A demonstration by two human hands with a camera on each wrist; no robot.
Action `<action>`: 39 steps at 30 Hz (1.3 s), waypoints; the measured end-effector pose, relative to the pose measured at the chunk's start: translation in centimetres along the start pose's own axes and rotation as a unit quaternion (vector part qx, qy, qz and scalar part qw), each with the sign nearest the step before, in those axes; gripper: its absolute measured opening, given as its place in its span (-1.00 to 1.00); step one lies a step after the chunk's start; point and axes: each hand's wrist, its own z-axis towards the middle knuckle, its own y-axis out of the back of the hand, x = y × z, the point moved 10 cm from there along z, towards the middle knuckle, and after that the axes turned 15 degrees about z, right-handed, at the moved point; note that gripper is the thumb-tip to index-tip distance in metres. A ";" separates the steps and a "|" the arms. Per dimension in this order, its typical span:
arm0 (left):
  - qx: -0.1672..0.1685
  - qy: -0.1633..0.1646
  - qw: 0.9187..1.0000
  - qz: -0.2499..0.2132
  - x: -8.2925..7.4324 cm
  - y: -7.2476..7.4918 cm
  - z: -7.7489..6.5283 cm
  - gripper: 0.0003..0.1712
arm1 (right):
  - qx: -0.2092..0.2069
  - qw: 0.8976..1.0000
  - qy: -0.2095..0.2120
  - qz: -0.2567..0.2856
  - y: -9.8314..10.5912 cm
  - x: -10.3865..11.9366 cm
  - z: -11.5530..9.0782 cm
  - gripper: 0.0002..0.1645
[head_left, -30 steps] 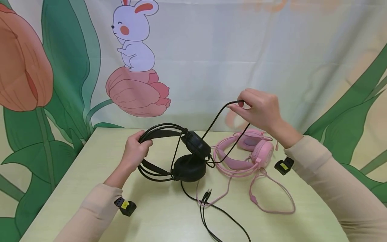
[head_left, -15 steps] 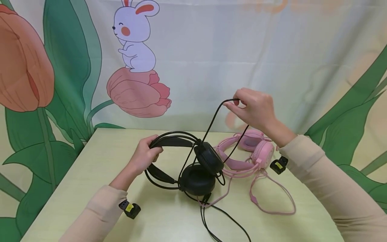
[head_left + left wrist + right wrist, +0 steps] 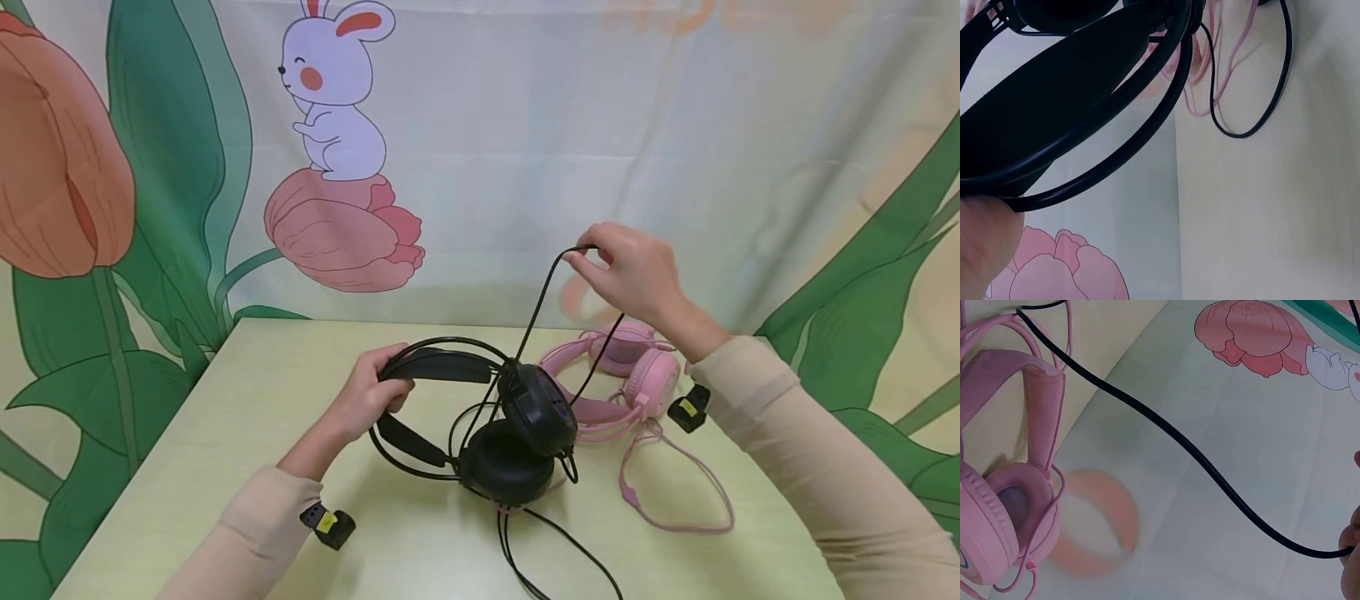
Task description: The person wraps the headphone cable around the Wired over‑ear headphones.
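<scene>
Black over-ear headphones (image 3: 536, 408) are held up by my left hand (image 3: 371, 392), which grips the headband at its top on the left side. The ear cups face right, one over the other. High at the right, my right hand (image 3: 633, 271) pinches the black cable (image 3: 542, 296) between thumb and fingers, and the cable drops in a loop on both sides. In the left wrist view the headband's padded strap (image 3: 1054, 94) and thin outer bars cross over my thumb (image 3: 988, 237). The right wrist view shows the black cable (image 3: 1191, 450) running to my fingertips.
Pink headphones (image 3: 652, 379) lie on the pale table (image 3: 247, 400) behind and right of the black pair, their pink cord (image 3: 678, 527) looped in front. More black cable (image 3: 570, 542) trails toward the table's front edge. A printed cloth (image 3: 510, 150) hangs behind the table.
My left hand has carried the black headphones right and slightly down, so they now cover the cable plugs. My right hand has shifted only slightly, still pinching the black cable.
</scene>
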 end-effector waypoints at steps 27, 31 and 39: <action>0.034 -0.047 0.972 -0.226 -1.4 -1.5 -0.2 -0.87 | 0.131 0.976 -0.094 0.147 -9.3 -4.0 -4.5 -0.82; 0.033 -0.060 0.969 -0.239 -1.6 -1.6 -0.2 -0.86 | 0.171 0.963 -0.121 0.170 -11.1 -4.1 -5.6 -0.78; 0.052 -0.067 0.948 -0.306 -1.4 -2.4 -0.1 -0.81 | 0.187 0.932 -0.155 0.270 -13.4 -3.0 -6.8 -0.75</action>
